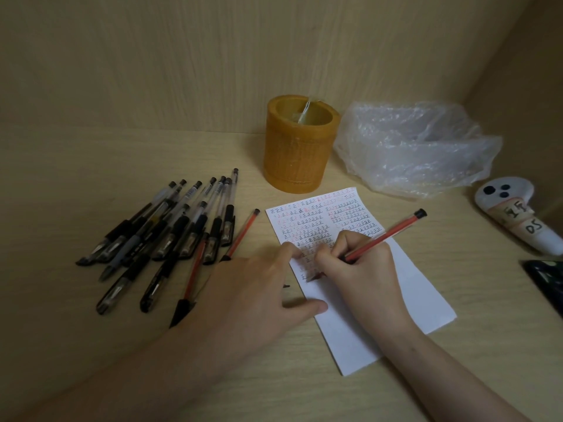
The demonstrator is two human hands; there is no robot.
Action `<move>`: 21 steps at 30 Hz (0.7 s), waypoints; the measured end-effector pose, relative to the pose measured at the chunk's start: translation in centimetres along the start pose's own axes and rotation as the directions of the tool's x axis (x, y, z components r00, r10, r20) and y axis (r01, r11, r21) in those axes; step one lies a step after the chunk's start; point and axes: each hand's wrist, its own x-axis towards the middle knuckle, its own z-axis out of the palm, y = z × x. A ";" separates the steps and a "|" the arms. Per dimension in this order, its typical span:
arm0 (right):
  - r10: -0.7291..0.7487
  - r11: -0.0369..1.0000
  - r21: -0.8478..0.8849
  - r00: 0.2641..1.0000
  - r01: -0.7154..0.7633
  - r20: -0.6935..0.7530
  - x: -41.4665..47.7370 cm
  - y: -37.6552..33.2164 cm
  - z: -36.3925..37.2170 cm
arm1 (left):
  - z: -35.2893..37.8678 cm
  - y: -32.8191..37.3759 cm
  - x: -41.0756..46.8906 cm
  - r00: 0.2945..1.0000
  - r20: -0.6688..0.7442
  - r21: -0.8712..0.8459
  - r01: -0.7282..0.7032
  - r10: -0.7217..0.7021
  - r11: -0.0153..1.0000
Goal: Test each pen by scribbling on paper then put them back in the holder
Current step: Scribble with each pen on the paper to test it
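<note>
Now | right hand [359, 269] grips red pen [387, 236] | left hand [259, 287] flat, pinning paper [423, 300] edge

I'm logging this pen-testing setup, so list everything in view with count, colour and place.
pen holder: one, amber yellow, upright at the back of the desk.
plastic bag: one, clear, crumpled, right of the pen holder.
paper: one white sheet, black and red marks on its upper part, centre.
pile of pens: count unclear, clear barrels with black trim, left of the paper.
loose red pens: two, red barrels, black caps, beside the pile.
controller: one, white, taped labels, far right.
dark object: one, cut off at the right edge.
desk: one, light wood.
left hand: presses the paper's left edge.
right hand: holds a red pen, tip on the paper.
</note>
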 end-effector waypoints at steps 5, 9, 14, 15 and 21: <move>-0.012 1.000 -0.017 1.000 0.012 -0.001 0.0 0.1 0.2 | 0.1 -0.1 0.0 1.000 0.013 -0.028 0.001 0.000 1.000; -0.008 1.000 -0.025 1.000 0.008 -0.013 0.0 0.2 0.1 | 0.2 -0.1 0.0 1.000 0.006 -0.035 0.006 -0.006 0.999; -0.004 1.000 0.017 1.000 0.003 0.015 -0.1 -0.1 0.0 | 0.1 0.0 0.0 1.000 0.008 -0.023 -0.001 0.001 1.000; -0.009 1.000 0.015 1.000 0.008 0.021 -0.1 -0.1 0.1 | 0.1 0.0 0.0 1.000 0.007 -0.024 -0.001 0.002 1.000; -0.009 1.000 -0.003 1.000 0.009 0.023 -0.1 0.0 0.1 | 0.0 0.0 0.0 1.000 0.002 -0.023 -0.004 0.004 1.000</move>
